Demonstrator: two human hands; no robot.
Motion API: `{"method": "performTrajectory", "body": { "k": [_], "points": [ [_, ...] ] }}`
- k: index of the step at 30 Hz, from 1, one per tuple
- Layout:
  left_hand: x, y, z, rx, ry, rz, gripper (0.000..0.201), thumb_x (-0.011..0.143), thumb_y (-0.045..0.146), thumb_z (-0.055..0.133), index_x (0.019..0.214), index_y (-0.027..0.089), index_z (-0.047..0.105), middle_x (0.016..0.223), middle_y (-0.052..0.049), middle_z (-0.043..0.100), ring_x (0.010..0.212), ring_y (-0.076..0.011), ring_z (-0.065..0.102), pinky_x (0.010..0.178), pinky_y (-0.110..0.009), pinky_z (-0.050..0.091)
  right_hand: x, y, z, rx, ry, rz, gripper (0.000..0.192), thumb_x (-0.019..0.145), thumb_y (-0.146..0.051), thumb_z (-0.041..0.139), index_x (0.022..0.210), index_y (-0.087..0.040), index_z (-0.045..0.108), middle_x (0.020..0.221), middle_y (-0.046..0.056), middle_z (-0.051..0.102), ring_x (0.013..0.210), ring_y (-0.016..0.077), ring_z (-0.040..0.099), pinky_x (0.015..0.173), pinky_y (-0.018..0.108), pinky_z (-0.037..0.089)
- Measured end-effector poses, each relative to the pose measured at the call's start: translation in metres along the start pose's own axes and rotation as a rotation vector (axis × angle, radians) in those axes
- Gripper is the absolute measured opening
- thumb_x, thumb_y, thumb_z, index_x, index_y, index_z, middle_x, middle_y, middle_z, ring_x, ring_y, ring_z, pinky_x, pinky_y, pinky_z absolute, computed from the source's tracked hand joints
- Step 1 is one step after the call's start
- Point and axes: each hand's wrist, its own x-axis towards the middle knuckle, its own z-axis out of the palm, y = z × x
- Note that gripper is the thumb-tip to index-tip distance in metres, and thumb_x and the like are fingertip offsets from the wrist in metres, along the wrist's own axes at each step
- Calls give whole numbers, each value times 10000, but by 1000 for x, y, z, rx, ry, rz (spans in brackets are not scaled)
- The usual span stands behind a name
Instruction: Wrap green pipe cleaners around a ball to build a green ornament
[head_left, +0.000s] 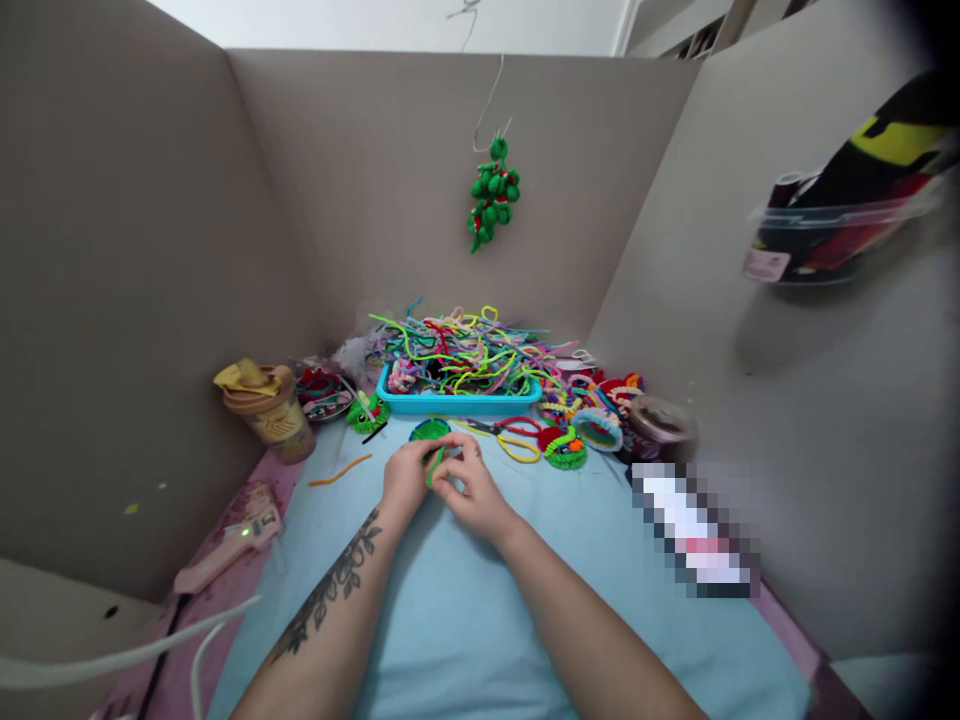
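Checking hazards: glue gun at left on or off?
On, apparently: a green light glows on the pink glue gun, lying flat on the table.

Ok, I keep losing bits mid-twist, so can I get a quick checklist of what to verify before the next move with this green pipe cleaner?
1. Both hands on the piece: left hand and right hand meet on the green pipe cleaner: ok.
2. Which fingers pinch it: cannot tell.
3. Green disc close by: just beyond the fingers: ok.
4. Spare stems in reach: blue tray piled full, past the disc: ok.
5. Scissors to hand: on the cloth right of the disc: ok.
6. Glue gun off the work: at the left edge, a light glowing on it; whether it is hot, cannot tell.
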Motion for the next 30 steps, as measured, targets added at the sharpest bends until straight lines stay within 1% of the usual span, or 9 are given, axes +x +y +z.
{"method": "performTrajectory", "body": {
  "k": [4,6,8,10,12,14,18,25,30],
  "points": [
    [1,-1,-1,-8,18,-51,183,768,181,547,878,175,693,916,-71,706,814,-197,631,715,-280,465,-1,-6,-7,175,-157,-10,98,768,-242,592,685,-202,624,1147,63,441,1102,215,444,931,352,372],
    [1,-2,-1,-13,27,-58,186,767,179,543,875,173,694,911,-72,707,810,-199,632,709,-282,461,0,-1,-12,247,-156,-6,131,770,-282,599,674,-198,628,1132,64,474,1070,213,473,918,350,379],
    [2,-2,0,-30,30,-53,193,785,220,535,886,176,693,904,-72,709,813,-201,635,711,-284,460,2,10,-15,304,-47,6,189,798,-324,561,681,-196,636,1075,67,516,1031,212,498,903,353,384],
    [2,-3,2,-53,29,-43,209,799,271,531,895,177,691,903,-72,709,820,-203,638,719,-289,461,5,24,-15,307,164,59,254,841,-344,480,711,-197,643,956,63,552,954,201,527,862,348,400],
    [2,-4,5,-72,30,-32,216,801,295,532,896,180,688,905,-69,709,828,-205,639,725,-291,463,7,37,-12,220,355,180,200,831,-313,485,763,-199,635,835,43,568,835,182,542,761,315,424],
    [2,-4,8,-88,31,-19,210,799,299,538,893,183,686,900,-64,710,827,-204,640,723,-289,466,8,48,-7,101,422,261,113,775,-252,539,811,-202,633,798,30,573,760,172,534,674,284,421],
    [-1,-2,13,-101,35,34,184,800,289,551,879,186,682,884,-58,709,809,-196,640,726,-291,474,9,58,2,7,383,253,113,705,-157,547,754,-202,637,777,22,576,722,161,528,647,268,416],
    [-2,0,14,-70,79,147,149,792,276,592,874,180,672,844,-61,703,794,-194,634,729,-307,490,8,61,3,-29,435,255,63,706,-189,554,661,-202,597,712,9,572,730,172,536,704,300,420],
    [-3,1,13,-31,98,192,129,778,255,613,864,176,668,820,-62,697,790,-197,629,726,-317,497,9,57,2,-155,329,210,91,727,-171,530,683,-199,604,750,31,577,784,194,540,735,326,416]
  ]
}}
